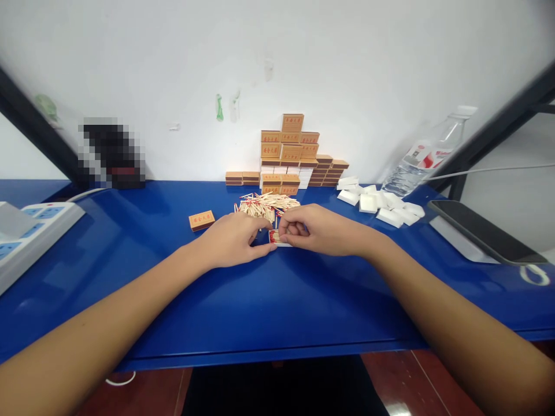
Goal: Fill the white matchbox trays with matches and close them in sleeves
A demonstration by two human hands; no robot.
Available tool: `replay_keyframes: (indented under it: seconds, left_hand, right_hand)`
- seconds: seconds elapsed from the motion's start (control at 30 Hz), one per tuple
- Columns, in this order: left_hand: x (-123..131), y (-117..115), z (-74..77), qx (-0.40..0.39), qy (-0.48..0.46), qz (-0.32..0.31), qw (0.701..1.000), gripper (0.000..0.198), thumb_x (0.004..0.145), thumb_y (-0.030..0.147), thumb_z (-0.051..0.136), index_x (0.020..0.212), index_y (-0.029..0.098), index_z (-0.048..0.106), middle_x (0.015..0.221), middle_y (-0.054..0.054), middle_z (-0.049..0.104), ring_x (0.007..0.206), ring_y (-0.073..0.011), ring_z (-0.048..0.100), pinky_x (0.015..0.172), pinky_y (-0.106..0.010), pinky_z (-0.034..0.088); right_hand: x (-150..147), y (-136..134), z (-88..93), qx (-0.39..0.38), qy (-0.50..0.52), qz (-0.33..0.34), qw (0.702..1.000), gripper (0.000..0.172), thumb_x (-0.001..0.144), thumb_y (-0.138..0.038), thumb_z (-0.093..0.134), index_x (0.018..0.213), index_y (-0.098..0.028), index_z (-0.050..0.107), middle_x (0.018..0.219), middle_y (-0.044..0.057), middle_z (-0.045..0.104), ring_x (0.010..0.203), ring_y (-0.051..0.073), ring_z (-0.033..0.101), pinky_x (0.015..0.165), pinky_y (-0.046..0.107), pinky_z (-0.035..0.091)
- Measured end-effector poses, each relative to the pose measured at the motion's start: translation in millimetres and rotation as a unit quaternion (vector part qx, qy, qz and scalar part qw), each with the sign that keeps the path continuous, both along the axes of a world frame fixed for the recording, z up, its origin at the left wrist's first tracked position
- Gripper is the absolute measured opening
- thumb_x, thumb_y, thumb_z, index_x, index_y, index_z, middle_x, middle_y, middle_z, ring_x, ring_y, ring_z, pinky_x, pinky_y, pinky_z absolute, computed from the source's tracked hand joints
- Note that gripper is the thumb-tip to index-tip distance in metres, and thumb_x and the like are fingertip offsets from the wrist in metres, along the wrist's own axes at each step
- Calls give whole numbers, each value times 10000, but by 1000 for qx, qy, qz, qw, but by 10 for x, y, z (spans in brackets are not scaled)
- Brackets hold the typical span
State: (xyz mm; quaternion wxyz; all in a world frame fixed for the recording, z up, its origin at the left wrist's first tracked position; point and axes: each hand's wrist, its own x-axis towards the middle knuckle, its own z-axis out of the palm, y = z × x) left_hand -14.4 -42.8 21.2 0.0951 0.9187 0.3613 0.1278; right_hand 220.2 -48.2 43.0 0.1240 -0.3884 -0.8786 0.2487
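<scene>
A small white matchbox tray (284,245) with red-tipped matches (274,236) in it lies on the blue table. My left hand (234,238) holds the tray's left end between thumb and fingers. Over the tray's right part, my right hand (306,229) is closed in a pinch on matches; its fingers mostly hide them. Just behind both hands spreads a heap of loose matches (269,203). An orange matchbox sleeve (202,220) lies to the left of my left hand.
Stacked matchboxes (292,151) stand against the wall. White trays (392,205) lie piled at the right, by a tilted water bottle (418,156) and a phone (485,231) on a white support. A power strip (52,222) and a blurred dark object (115,153) are at left.
</scene>
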Motion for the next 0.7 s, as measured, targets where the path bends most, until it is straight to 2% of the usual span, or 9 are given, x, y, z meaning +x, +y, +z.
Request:
replay_keyframes:
  seconds: [0.33, 0.43, 0.57, 0.7]
  left_hand:
    - [0, -5, 7, -1, 2, 2, 1000, 289, 953, 460, 643, 964, 174, 692, 665, 14, 638, 554, -133, 537, 558, -280, 312]
    - [-2, -6, 8, 2, 4, 3, 1000, 294, 955, 460, 642, 988, 174, 703, 659, 15, 633, 557, -135, 543, 562, -281, 315]
    - [-7, -8, -1, 1, 2, 0, 1000, 328, 963, 465, 636, 1091, 175, 720, 650, 19, 626, 562, -142, 555, 568, -283, 322]
    - [-4, -4, -3, -2, 7, 7, 1000, 319, 953, 453, 647, 1077, 169, 724, 658, 14, 634, 561, -142, 550, 569, -284, 325]
  right_hand:
    - [-6, 22, -91, -5, 19, -22, 1000, 145, 968, -309, 633, 878, -195, 640, 690, -28, 573, 607, 123, 459, 568, 271, 329]
    - [1, 35, -84, 6, 18, -15, 1000, 146, 966, -283, 632, 850, -195, 640, 675, -32, 552, 603, 122, 448, 579, 275, 314]
    - [-3, 46, -70, 59, 31, -15, 998, 99, 945, -212, 631, 853, -195, 663, 673, -39, 521, 629, 123, 442, 615, 275, 304]
    - [-10, 55, -87, 51, 24, -2, 998, 111, 943, -199, 624, 855, -193, 692, 664, -40, 499, 631, 124, 423, 620, 277, 292]
